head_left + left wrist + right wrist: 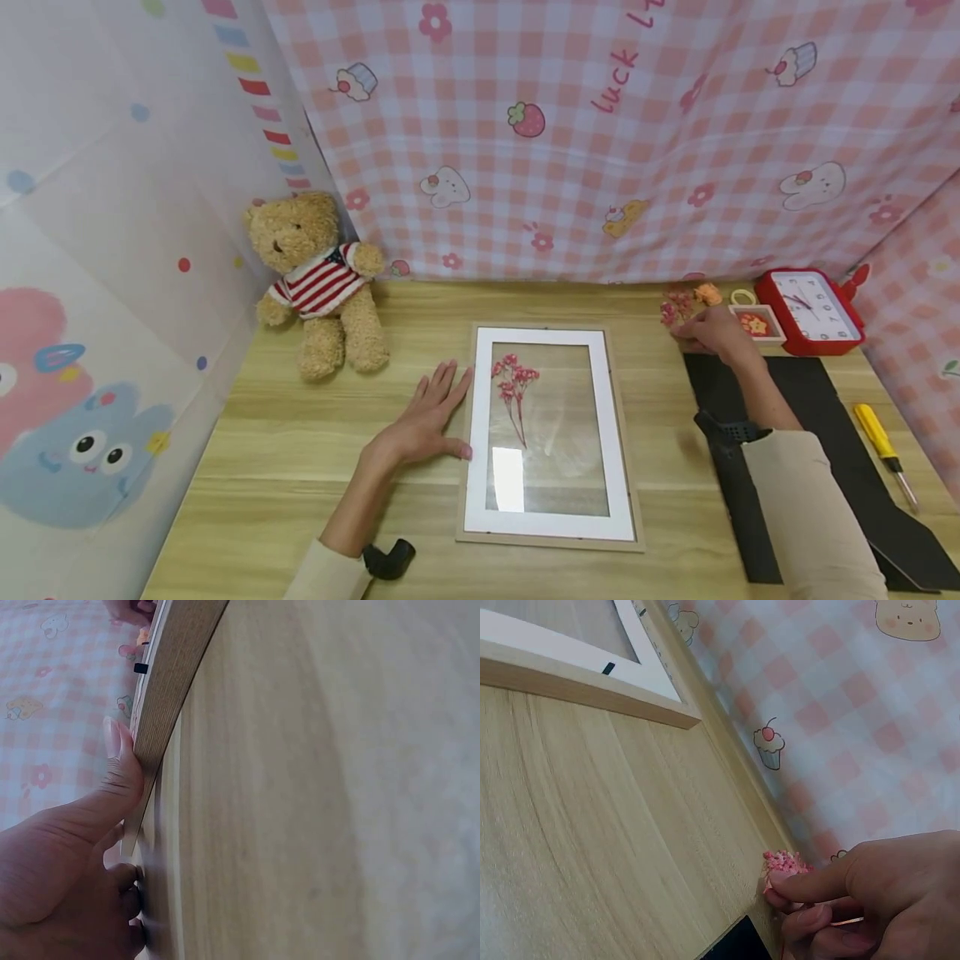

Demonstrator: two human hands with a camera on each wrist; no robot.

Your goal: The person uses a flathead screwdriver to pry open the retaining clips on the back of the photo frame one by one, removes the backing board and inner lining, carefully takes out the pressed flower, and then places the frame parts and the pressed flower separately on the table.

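A wooden picture frame [628, 492] with a white mat lies flat on the table, and a pink dried flower sprig [516, 379] rests on its glass, left of the middle. My left hand [423, 425] rests beside the frame's left side with its fingers spread, the thumb [120, 761] against the wooden edge. Far to the right, my right hand [720, 333] pinches another pink dried flower sprig [786, 862] between thumb and fingers. Its blossoms show past the fingertips, while the stem is mostly hidden. Just behind that hand is an orange dried flower [707, 293].
A teddy bear [322, 283] sits at the back left. At the right are a red clock [810, 310], a small boxed flower [756, 323], a yellow ring [743, 297], black boards [813, 417] under the right forearm, and a yellow screwdriver [879, 437]. A checked curtain [525, 167] hangs behind.
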